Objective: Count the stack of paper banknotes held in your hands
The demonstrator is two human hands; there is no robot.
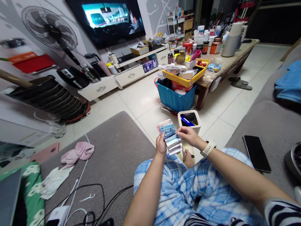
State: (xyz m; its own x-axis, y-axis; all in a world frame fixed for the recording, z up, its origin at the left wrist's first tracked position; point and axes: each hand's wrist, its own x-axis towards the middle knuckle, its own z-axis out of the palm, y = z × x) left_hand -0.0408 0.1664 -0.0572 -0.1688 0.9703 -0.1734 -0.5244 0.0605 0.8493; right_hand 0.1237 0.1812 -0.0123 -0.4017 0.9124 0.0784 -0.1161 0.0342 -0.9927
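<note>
A stack of banknotes (167,130), blue and pinkish, is gripped in my left hand (161,146), with the thumb pressed on top. The lower part of the stack fans out toward my lap, showing several paler note edges. At its right side, my right hand (190,136) pinches the edge of a blue note between thumb and fingers; a cream watch (208,148) is on that wrist. Just beyond my right hand stands a cream bin (198,121) with a dark inside and a blue packet (187,121) in it.
A blue basket (175,98) filled with items stands past the bin, beside a cluttered stone-topped table (249,47). A grey seat (113,141) at left bears cloths and cables. At right, a phone (256,153) lies on the sofa. Slippers (240,83) rest on the floor.
</note>
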